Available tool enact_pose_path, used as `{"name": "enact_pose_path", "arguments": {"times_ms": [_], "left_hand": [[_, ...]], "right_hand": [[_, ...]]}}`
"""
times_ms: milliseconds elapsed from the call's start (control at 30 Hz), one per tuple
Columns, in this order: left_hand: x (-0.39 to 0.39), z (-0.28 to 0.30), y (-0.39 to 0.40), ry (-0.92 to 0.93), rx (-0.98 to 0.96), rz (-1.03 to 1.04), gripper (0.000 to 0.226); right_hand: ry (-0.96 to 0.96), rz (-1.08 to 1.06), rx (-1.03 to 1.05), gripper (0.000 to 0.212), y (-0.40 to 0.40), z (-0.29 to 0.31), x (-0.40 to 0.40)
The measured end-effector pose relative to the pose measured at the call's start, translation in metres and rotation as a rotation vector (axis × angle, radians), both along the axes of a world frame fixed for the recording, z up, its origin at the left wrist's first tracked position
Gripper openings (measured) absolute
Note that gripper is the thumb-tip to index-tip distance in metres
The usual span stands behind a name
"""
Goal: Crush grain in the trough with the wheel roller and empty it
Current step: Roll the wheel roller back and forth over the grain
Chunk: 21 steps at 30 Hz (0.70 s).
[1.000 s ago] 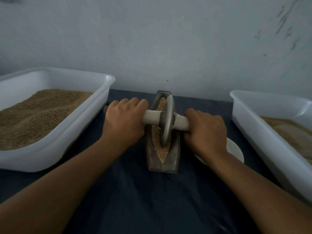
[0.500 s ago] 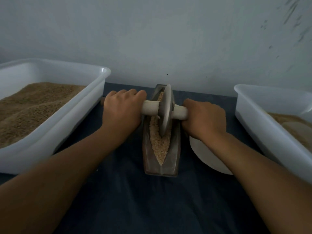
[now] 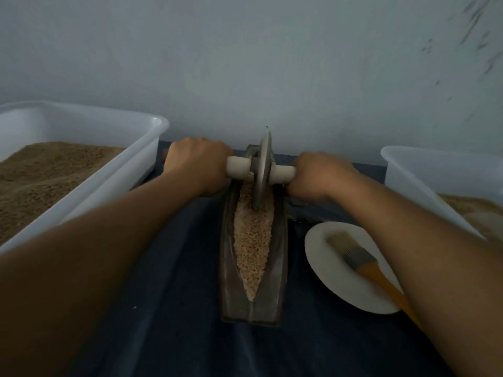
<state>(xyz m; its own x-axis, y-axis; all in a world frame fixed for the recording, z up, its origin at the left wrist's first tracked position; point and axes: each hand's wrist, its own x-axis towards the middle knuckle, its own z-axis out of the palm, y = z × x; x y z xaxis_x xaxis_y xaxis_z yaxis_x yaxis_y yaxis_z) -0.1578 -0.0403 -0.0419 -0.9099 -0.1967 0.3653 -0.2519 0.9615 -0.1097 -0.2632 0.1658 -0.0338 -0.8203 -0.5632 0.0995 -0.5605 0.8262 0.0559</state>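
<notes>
Grain [image 3: 254, 240] filled the trough [image 3: 277, 281] while left grip [image 3: 197, 165] and right grip [image 3: 318, 175] clenched the roller [image 3: 263, 170] at the surface's far edge.

Dim, flat, bluish light, no glare, only soft shadows on the cloth [image 3: 174, 308]. Wide-angle bending at the edges stretches both forearms. Slightly soft overall, and the brush [image 3: 353, 254] looks blurred.

Both tubs run off frame: the left tub [image 3: 81, 170] at the left edge, the right tub [image 3: 435, 175] at the right edge. The brush [image 3: 362, 259] handle disappears under the right forearm. Curled fingers hide the roller handle ends.
</notes>
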Motion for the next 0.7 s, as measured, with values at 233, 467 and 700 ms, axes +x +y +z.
{"name": "enact_pose_path", "arguments": {"times_ms": [233,467,700], "left_hand": [[0.009,-0.018,0.000,0.078,0.089,0.042,0.016],[0.019,-0.017,0.009,0.239,-0.098,-0.016,0.016],[0.039,-0.022,0.019,0.369,-0.177,-0.127,0.020]], "right_hand": [[0.091,0.029,0.043,0.024,-0.005,0.008,0.001],[0.121,0.035,-0.044,0.022,0.009,-0.008,0.014],[0.239,0.031,-0.215,0.019,0.022,-0.029,0.039]]}}
